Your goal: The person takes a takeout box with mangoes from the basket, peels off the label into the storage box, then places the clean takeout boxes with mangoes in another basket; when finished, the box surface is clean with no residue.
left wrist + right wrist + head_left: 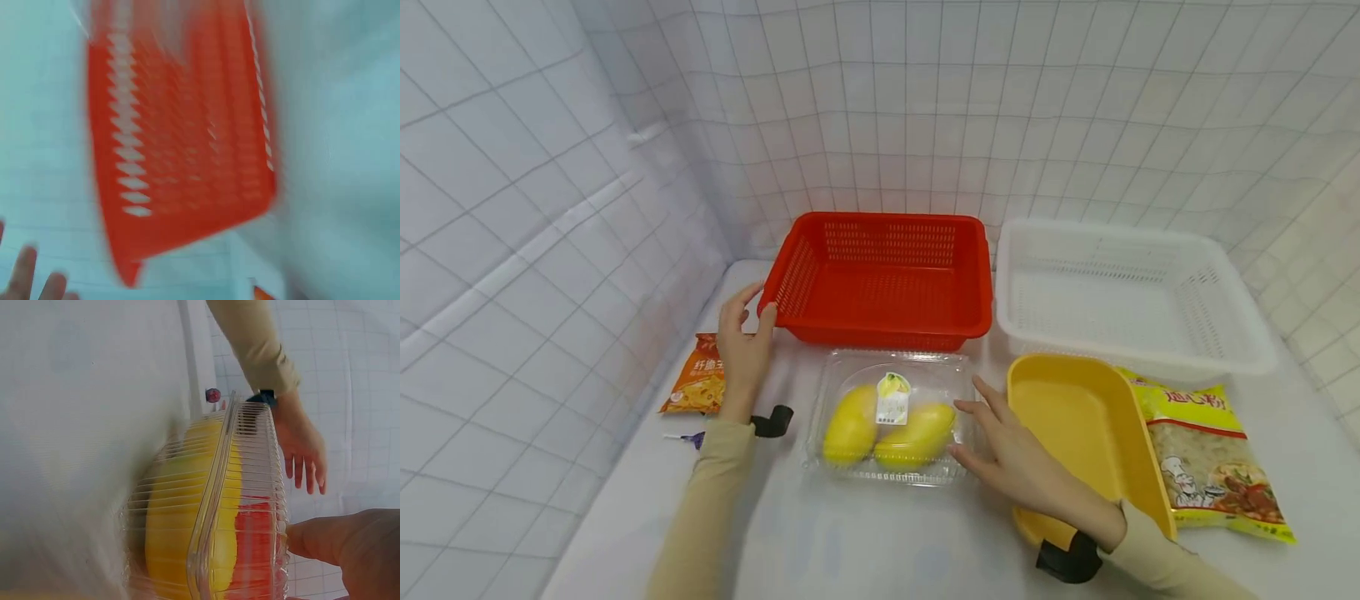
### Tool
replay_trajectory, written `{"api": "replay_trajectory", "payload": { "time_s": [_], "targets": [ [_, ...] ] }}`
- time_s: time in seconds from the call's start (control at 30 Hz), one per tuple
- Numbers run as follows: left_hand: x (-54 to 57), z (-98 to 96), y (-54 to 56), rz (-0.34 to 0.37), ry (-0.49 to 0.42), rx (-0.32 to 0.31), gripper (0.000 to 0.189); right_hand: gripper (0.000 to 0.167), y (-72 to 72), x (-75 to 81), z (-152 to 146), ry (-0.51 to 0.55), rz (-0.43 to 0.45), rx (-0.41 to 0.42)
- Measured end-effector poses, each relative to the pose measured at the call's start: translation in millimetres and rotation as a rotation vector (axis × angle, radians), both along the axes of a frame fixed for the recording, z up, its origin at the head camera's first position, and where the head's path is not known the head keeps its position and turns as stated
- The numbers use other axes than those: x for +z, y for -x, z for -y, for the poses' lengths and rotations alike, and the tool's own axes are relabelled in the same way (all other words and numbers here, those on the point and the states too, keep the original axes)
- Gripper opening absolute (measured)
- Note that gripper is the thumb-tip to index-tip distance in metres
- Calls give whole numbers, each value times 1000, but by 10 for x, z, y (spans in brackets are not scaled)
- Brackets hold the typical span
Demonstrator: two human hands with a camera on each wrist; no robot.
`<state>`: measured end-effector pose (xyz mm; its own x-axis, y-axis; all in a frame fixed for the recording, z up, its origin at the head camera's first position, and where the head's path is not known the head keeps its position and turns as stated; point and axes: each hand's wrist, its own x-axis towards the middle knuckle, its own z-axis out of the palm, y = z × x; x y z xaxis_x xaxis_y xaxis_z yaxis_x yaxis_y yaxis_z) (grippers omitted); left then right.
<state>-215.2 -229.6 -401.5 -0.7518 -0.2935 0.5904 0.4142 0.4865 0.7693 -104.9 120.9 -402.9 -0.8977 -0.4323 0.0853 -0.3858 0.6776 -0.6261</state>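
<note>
Clamshell of clear, ribbed, rectangular plastic (pixel 919 383), holding two smooth yellow mangoes (pixel 852 425), sits on the white table (pixel 865 533) just before the red perforated plastic basket (pixel 880 330). The right hand (pixel 1018 458), fingers spread, is at its right edge; the left hand (pixel 747 350) has thumb and fingers parted at the basket's left front corner, contact uncertain. Table surface stretches nearward; the yellow round-cornered plastic tray (pixel 1067 408) bounds the right.

Yel. pkt (pixel 1212 457): "通心粉", orange pkt (pixel 698 385): "纤脆"
</note>
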Motion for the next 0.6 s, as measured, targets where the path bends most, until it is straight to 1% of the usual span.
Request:
{"api": "replay_trajectory", "payload": {
  "time_s": [0.03, 0.07, 0.1, 0.2, 0.23, 0.3, 0.37, 0.43, 0.53, 0.6],
  "targets": [
    [17, -41, -126, 7, 21, -48, 34, 56, 2, -2, -3, -4, -23, 7],
    [34, -82, -249, 31, 54, -97, 37, 56, 6, -6, -4, -9, -42, 12],
    [53, -124, -370, 72, 86, -152, 40, 56, 9, -10, -5, -11, -59, 18],
    [101, -259, -694, 246, 216, -289, 55, 55, 28, 6, -28, -12, -92, 35],
    [105, -296, -787, 300, 262, -321, 60, 55, 32, 9, -33, -12, -95, 41],
    [99, -368, -949, 399, 331, -359, 68, 55, 35, 14, -41, -12, -96, 51],
    [69, -431, -1052, 448, 397, -371, 73, 55, 36, 19, -48, -11, -103, 59],
    [28, -485, -1091, 455, 454, -363, 74, 55, 35, 25, -53, -9, -115, 65],
    [-35, -537, -1070, 422, 542, -348, 73, 55, 30, 28, -58, -5, -127, 74],
    [-70, -556, -1042, 400, 606, -341, 71, 55, 20, 26, -60, -5, -117, 78]
  ]
}}
